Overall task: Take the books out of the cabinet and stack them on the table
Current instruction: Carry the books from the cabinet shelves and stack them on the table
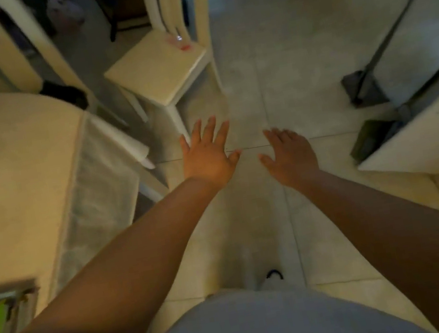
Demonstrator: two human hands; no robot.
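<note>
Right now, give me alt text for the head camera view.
Two empty hands, left hand and right hand, reach forward open over a pale tiled floor, between a cream table and a cream wooden chair.

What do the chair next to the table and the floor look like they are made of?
The chair looks like cream-painted wood: flat square seat, slatted back, smooth semi-gloss surface. It could be laminate; blur leaves that open. The floor looks like pale glazed tile, judging by straight grout lines and a soft sheen.
</note>
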